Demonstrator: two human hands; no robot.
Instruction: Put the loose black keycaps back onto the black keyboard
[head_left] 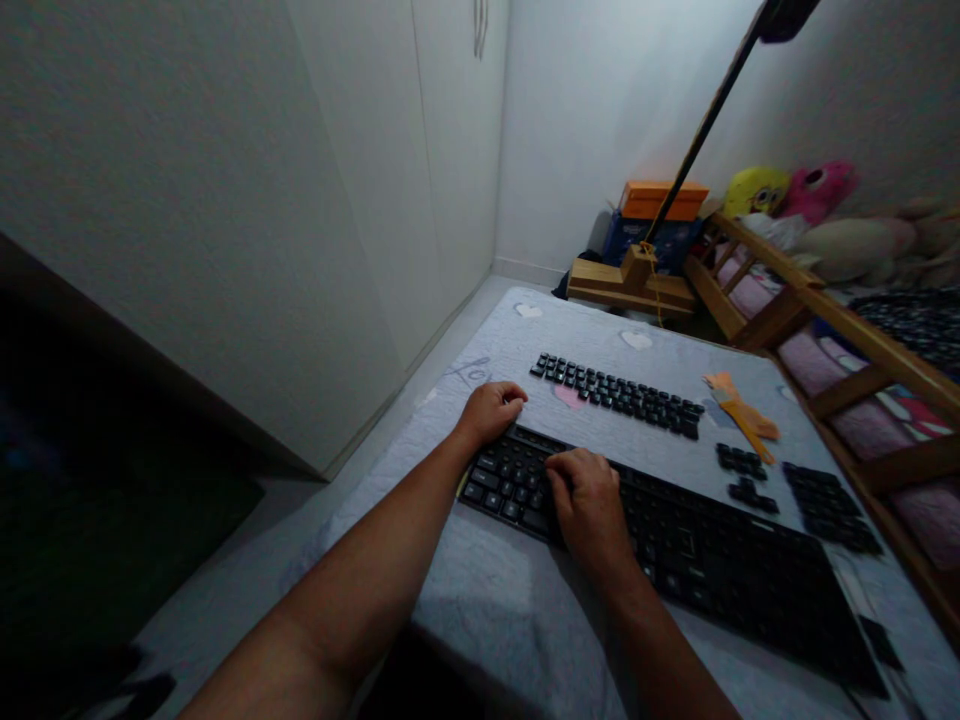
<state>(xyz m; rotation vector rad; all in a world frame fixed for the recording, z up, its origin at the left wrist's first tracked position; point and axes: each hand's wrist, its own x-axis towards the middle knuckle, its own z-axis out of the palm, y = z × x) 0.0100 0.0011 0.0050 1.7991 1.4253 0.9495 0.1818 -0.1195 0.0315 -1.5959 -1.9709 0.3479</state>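
Facing a tall pale wardrobe [375,190] on the left and a pale wall [570,110] straight ahead. Looking down on a light cloth [457,590] printed with hearts, with a wooden railing [881,335] running along its right side. Seeing a dark pole [709,125] slanting up from a wooden base [630,285] beyond the far edge, near an orange box [664,200] and, past the railing, a yellow toy [754,190].

Working at a black keyboard [720,570], lying slantwise on the cloth from between the hands to the near right, with raised keys showing at the left end. Having a long group of loose keys [619,393] spread beyond it.

Resting the right hand [589,495] on the keyboard, bending the fingers down close together; not telling whether pinching anything. Holding the left hand [493,410] by the far left corner, curling the fingers narrowly, with any grip being impossible to tell.

Seeing a block of keys [831,508] lying at the right, a brush [750,430] lying over something orange, and two small key clusters [740,461] sitting between brush and keyboard.
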